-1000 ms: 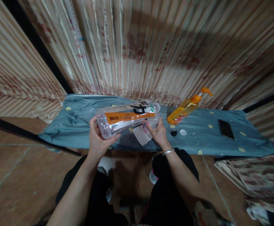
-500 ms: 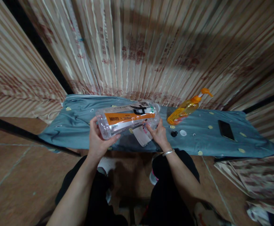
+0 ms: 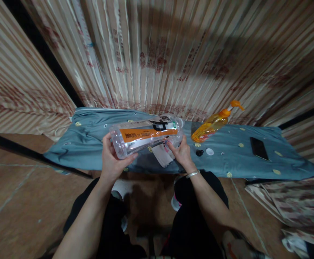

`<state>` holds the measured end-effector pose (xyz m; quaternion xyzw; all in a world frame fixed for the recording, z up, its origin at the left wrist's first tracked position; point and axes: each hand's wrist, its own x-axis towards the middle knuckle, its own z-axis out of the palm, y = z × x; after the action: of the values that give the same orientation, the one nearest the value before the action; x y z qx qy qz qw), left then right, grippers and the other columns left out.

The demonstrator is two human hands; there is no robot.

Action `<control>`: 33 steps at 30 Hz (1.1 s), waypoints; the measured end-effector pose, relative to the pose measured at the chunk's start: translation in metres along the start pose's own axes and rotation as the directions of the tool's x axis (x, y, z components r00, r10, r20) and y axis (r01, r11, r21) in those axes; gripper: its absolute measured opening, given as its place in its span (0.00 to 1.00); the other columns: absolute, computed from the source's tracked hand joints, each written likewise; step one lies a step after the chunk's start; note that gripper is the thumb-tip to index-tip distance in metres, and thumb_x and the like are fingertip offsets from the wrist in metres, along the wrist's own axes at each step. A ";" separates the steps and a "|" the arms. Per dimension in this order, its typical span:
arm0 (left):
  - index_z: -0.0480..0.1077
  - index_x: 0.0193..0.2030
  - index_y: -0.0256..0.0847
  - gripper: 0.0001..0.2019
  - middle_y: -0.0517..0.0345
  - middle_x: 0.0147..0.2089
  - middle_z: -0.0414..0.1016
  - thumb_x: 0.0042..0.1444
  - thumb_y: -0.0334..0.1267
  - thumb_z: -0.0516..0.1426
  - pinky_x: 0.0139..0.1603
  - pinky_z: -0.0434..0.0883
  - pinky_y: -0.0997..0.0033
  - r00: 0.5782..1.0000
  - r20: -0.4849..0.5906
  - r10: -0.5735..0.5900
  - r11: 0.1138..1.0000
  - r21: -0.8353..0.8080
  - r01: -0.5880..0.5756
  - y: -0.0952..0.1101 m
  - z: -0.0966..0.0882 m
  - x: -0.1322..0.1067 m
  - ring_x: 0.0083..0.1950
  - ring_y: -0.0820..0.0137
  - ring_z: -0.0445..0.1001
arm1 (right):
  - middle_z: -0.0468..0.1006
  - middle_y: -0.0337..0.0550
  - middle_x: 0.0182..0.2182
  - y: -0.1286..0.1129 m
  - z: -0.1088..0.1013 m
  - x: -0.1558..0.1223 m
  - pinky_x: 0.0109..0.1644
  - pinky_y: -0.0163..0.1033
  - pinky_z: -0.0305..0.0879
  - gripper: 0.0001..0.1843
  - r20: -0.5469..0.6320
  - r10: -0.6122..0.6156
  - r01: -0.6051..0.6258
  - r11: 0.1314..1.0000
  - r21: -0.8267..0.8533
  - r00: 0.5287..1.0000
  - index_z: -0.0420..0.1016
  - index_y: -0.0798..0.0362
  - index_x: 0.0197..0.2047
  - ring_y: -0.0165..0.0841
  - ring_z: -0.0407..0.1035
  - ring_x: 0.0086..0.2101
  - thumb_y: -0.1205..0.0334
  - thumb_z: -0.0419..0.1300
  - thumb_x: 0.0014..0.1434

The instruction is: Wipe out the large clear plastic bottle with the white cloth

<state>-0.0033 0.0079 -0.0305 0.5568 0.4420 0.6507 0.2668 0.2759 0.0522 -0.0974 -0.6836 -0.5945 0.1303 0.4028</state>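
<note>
A large clear plastic bottle with an orange, white and black label lies tilted on its side between my hands, neck to the right. My left hand is wrapped round its base. Near the neck end, my right hand grips it from below; part of the fingers is hidden behind the bottle. Beneath the bottle, beside my right thumb, a small white packet shows, partly covered. Whether my right hand touches the packet I cannot tell. The bottle's mouth looks uncapped.
On the blue cloth-covered table stands a pump bottle of orange liquid. Near it lie a small black cap and a white disc-shaped cap. Farther right rests a black phone. Striped curtains hang behind, with dark frame poles at both sides.
</note>
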 end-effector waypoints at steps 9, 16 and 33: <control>0.64 0.55 0.45 0.44 0.52 0.50 0.77 0.34 0.57 0.76 0.47 0.83 0.58 0.999 -0.024 -0.024 1.000 -0.013 0.023 0.000 0.001 -0.001 0.50 0.56 0.82 | 0.85 0.53 0.41 0.003 0.000 0.000 0.41 0.50 0.75 0.36 -0.010 -0.029 0.029 0.999 0.017 1.000 0.66 0.53 0.59 0.51 0.81 0.39 0.40 0.66 0.56; 0.63 0.56 0.45 0.45 0.51 0.50 0.76 0.35 0.60 0.76 0.48 0.83 0.58 1.000 -0.005 0.004 1.000 -0.010 -0.004 -0.001 0.000 0.000 0.50 0.56 0.82 | 0.84 0.51 0.41 0.003 0.001 -0.001 0.41 0.49 0.75 0.34 -0.028 -0.047 0.048 0.998 0.029 0.998 0.66 0.52 0.57 0.50 0.81 0.40 0.40 0.66 0.57; 0.63 0.56 0.45 0.46 0.53 0.49 0.76 0.34 0.62 0.76 0.45 0.83 0.59 0.999 -0.009 0.031 0.999 0.015 -0.031 -0.001 0.000 0.001 0.47 0.58 0.82 | 0.84 0.52 0.40 -0.001 -0.001 -0.001 0.43 0.51 0.75 0.32 -0.001 -0.028 0.028 0.999 0.016 1.000 0.65 0.52 0.57 0.52 0.81 0.40 0.42 0.66 0.56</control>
<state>-0.0040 0.0095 -0.0309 0.5625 0.4392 0.6541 0.2505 0.2762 0.0506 -0.0964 -0.6720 -0.6029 0.1291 0.4102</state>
